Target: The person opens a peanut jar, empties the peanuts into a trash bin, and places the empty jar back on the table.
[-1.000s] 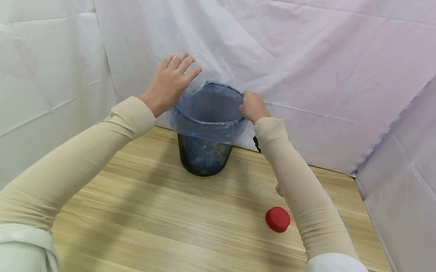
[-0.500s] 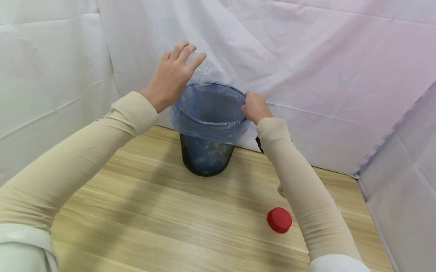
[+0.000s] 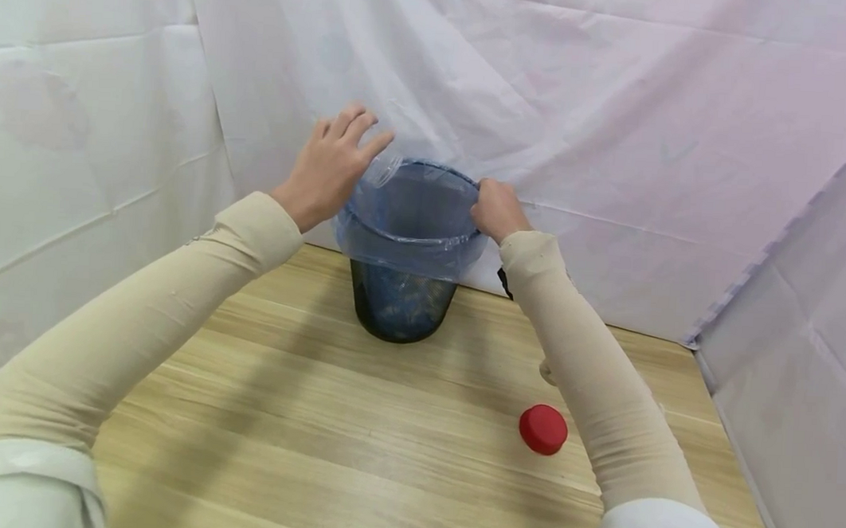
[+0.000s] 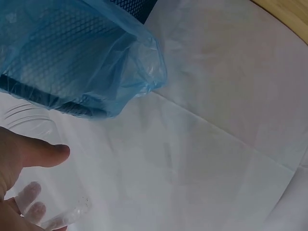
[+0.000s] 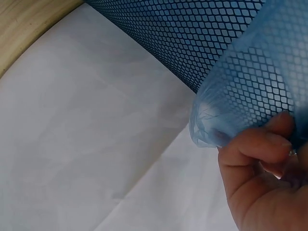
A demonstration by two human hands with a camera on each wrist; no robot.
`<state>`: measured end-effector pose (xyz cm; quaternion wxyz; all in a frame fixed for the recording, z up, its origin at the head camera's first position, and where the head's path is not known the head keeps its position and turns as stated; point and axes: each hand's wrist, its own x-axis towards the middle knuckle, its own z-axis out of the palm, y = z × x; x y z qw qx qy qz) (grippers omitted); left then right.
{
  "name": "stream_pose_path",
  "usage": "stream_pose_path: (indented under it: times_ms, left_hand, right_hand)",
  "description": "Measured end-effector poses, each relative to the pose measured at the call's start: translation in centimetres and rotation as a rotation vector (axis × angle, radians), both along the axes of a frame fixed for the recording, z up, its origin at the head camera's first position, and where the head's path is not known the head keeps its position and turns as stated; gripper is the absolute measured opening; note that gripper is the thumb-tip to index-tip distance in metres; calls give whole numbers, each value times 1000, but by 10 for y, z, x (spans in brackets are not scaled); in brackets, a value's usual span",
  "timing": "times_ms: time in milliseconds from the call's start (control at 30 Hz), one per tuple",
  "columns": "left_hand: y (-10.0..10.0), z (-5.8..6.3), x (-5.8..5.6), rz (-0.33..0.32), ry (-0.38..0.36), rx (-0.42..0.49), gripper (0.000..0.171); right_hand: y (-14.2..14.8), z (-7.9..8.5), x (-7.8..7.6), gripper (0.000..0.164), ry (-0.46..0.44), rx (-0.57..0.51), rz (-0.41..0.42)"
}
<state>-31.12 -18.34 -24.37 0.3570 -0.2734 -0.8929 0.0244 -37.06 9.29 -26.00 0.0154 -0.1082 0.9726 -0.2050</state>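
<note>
A black mesh trash bin stands on the floor, lined with a blue plastic bag folded over its rim. My left hand grips a clear plastic jar, tilted with its threaded mouth toward the bin's opening; no contents can be made out in it. In the left wrist view the thumb and fingers lie around the jar. My right hand holds the bin's right rim together with the bag, fingers curled over the edge.
A red round lid lies on the wood-grain surface near my right forearm. Close by, a small beige object is partly hidden behind that sleeve. White cloth walls enclose the back and both sides.
The left hand with the jar rose slightly half a second ago and has come back down toward the bin's rim. My right hand keeps its hold on the rim.
</note>
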Motion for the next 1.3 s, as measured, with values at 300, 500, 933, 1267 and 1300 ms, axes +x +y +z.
stream_pose_path:
  times_ms: [300, 500, 933, 1267, 1300]
  left_hand:
    - [-4, 8, 10, 4, 2, 38, 54]
    - [-8, 19, 24, 38, 51, 139, 60]
    - [-21, 24, 73, 110, 77, 498, 73]
    - [-28, -27, 103, 135, -12, 800, 76]
    - [-28, -33, 106, 140, -34, 834, 77]
  right_hand:
    - [13, -4, 6, 53, 111, -23, 62]
    - [32, 14, 16, 59, 176, -18, 91]
    - [89, 45, 101, 63, 261, -10, 125]
    - [95, 3, 162, 60, 382, -25, 200]
    - [95, -2, 167, 60, 383, -30, 201]
